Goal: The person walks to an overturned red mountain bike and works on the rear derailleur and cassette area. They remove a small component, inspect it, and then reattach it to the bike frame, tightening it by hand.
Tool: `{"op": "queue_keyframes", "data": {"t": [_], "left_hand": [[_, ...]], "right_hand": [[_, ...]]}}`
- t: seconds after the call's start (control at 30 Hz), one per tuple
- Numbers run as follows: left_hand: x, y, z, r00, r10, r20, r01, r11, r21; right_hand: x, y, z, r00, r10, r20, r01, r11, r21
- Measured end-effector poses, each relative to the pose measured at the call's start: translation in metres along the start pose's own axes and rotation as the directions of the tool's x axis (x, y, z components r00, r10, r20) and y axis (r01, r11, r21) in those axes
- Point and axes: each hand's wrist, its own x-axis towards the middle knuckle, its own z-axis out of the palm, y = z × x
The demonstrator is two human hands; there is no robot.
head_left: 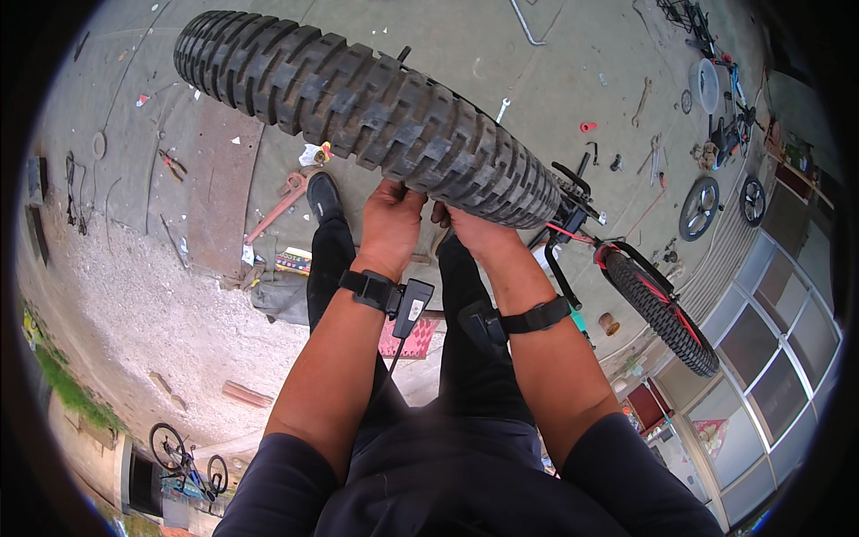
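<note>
A large black knobby bicycle tyre (pixel 358 107) on a wheel stretches across the upper middle, running from upper left down to the right. My left hand (pixel 392 224) is at its near side, fingers drawn together and partly tucked beneath the tread. Close beside it, my right hand (pixel 480 233) is also closed, its fingertips curled in under the tyre. Whatever the fingertips pinch is hidden by the tyre and the hands. A black strapped device sits on each wrist. Right of the wheel, the bike's frame and red parts lead to a second knobby tyre (pixel 658 300).
A pink-red pipe wrench (pixel 276 208) and pliers (pixel 173 166) lie on the floor to the left, near a rusty metal plate (pixel 219 183). Several spanners and small parts are scattered at the upper right. Loose wheels (pixel 699 208) lie farther right, by a windowed wall.
</note>
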Motion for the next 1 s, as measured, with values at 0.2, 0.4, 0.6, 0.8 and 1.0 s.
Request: {"op": "queue_keyframes", "data": {"t": [0.2, 0.4, 0.6, 0.8, 1.0], "left_hand": [[0.003, -0.004, -0.003, 1.0, 0.01, 0.005, -0.01, 1.0, 0.027], [0.003, -0.002, -0.007, 1.0, 0.005, -0.026, -0.002, 0.992, 0.128], [0.004, -0.001, -0.008, 1.0, -0.029, 0.011, 0.027, 0.992, 0.12], [0.005, -0.003, -0.006, 1.0, -0.016, 0.015, 0.014, 0.994, 0.112], [0.007, -0.009, -0.007, 1.0, -0.001, 0.018, -0.001, 0.994, 0.112]], "right_hand": [[-0.008, 0.0, -0.001, 0.999, 0.034, -0.014, -0.031, 0.98, 0.194], [-0.02, -0.008, 0.003, 0.987, 0.112, -0.111, -0.036, 0.846, 0.532], [-0.015, -0.014, 0.013, 0.971, 0.184, -0.154, -0.029, 0.728, 0.685], [-0.016, -0.02, 0.014, 0.966, 0.189, -0.177, -0.036, 0.775, 0.63], [-0.018, -0.034, 0.021, 0.932, 0.245, -0.268, -0.026, 0.782, 0.622]]}}
